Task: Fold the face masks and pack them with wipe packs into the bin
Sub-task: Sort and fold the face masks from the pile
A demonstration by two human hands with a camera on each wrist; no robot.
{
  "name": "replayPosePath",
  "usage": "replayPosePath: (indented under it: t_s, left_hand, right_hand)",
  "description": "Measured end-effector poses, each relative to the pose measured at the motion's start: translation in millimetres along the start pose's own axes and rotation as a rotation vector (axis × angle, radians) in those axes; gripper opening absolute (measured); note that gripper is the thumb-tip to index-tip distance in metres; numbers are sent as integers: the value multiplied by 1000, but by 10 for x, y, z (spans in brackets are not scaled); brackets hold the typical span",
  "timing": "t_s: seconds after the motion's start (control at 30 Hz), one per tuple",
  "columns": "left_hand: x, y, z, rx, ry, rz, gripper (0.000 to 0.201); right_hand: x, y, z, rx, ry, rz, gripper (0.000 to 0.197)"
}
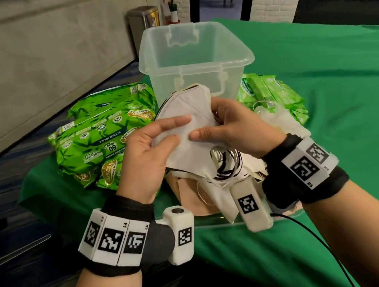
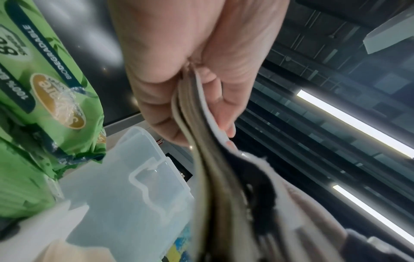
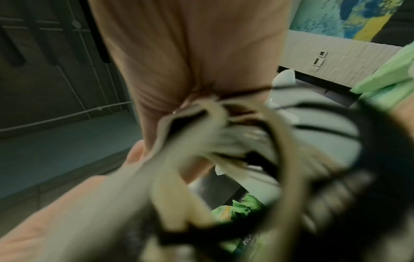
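Both hands hold a stack of folded face masks up in front of the clear plastic bin. My left hand pinches the stack's left side, thumb on top. My right hand grips its right side, thumb across the top white mask. In the left wrist view the stacked mask edges run between thumb and fingers. White and black ear loops dangle below; the right wrist view shows the loops blurred. Large green wipe packs lie left of the bin, smaller green wipe packs right.
More masks, white and tan, lie heaped under my hands on a clear tray. A green cloth covers the table, whose left edge drops to a carpeted floor. A metal trash can stands behind by the wall.
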State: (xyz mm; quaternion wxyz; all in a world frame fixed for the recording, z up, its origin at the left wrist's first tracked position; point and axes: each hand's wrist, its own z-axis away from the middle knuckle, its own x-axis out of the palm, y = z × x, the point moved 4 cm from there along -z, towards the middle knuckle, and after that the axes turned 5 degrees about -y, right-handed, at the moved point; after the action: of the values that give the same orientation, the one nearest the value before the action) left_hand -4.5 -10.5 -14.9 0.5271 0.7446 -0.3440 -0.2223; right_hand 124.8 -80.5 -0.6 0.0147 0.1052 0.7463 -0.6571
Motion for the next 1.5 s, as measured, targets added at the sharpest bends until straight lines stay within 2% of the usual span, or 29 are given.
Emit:
replayPosePath:
  t_s: [0.13, 0.23, 0.3, 0.4, 0.47, 0.5, 0.6, 0.67, 0.77, 0.83, 0.9, 0.97, 1.03, 1.17, 1.37, 1.5]
  left_hand:
    - [-49, -18, 9, -4, 32, -80, 35]
    - [-204, -35, -5, 11, 162, -92, 35]
    - [-264, -45, -10, 17, 202, -93, 35]
    - [-225, -57, 10, 20, 178, -124, 35]
    - [-225, -85, 17, 10, 174, -138, 34]
    - [-236, -103, 22, -2, 175, -144, 34]
    - [-291, -160, 41, -29, 187, -170, 34]
    - [-295, -184, 60, -45, 200, -176, 34]
    - [-264, -191, 81, -60, 199, -175, 35]
    - [-246, -175, 98, -60, 196, -181, 35]
    - [-242, -164, 116, -54, 200, -191, 34]
    - [-250, -167, 133, -60, 206, -200, 33]
    - [-263, -173, 142, -69, 203, -203, 34]
    - [-265, -175, 151, -84, 201, -207, 35]
    - [-251, -166, 162, -100, 202, -216, 34]
    - [-245, -191, 157, -129, 221, -232, 32]
  right_hand:
    - [13, 24, 48, 44, -10, 159, 44]
    - [-73, 82, 143, 101, 51, 290, 29]
    - [-121, 109, 218, 96, 129, 215, 24]
    - [-172, 148, 274, 81, 209, 74, 26]
    - [-196, 163, 296, 87, 222, 128, 21]
    - [-225, 169, 315, 110, 222, 236, 23]
    - [-327, 237, 381, 274, 176, 755, 48]
    - [-348, 352, 414, 440, 80, 985, 67]
    - [-345, 575, 424, 655, -88, 1059, 95]
    - [-315, 653, 394, 701, -149, 1058, 106]
    - [-267, 679, 348, 705, -186, 1103, 108]
    - [-236, 664, 287, 635, -151, 1175, 95]
    - [-250, 619, 223, 545, -74, 1176, 73]
    - [-353, 584, 166, 554, 9, 1156, 39]
    - [-585, 247, 159, 412, 259, 1038, 23]
    - [-727, -64, 234, 244, 463, 710, 10]
